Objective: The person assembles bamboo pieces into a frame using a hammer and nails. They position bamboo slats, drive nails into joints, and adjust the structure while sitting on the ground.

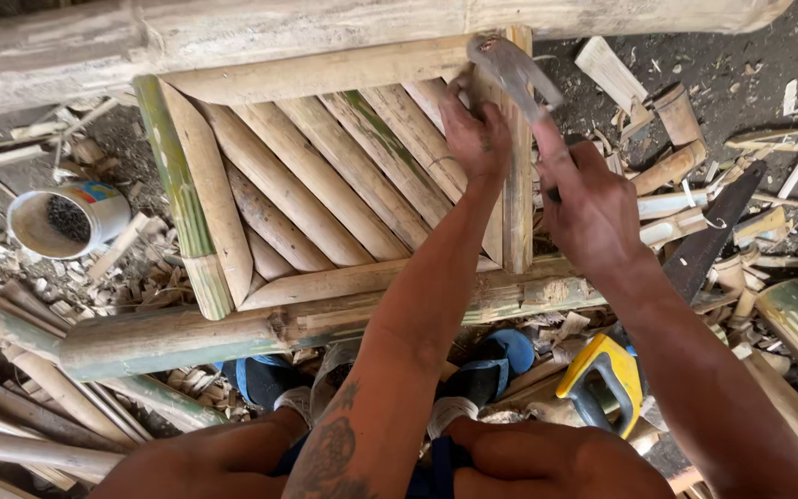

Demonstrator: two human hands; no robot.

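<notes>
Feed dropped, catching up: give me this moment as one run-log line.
left hand: pressing on bamboo panel | right hand: gripping hammer, raised over panel's top right corner | handsaw: lying at right | can: at left

The bamboo panel (pixel 325 185) was seen in pale tan, its slats laid in a diagonal pattern, with one edge strip streaked green. The handsaw (pixel 667 296) was marked by a yellow and grey handle and a dark blade. The white can (pixel 71 220) was banded in blue, red and yellow. Blue sandals (pixel 501 360) were worn.
</notes>
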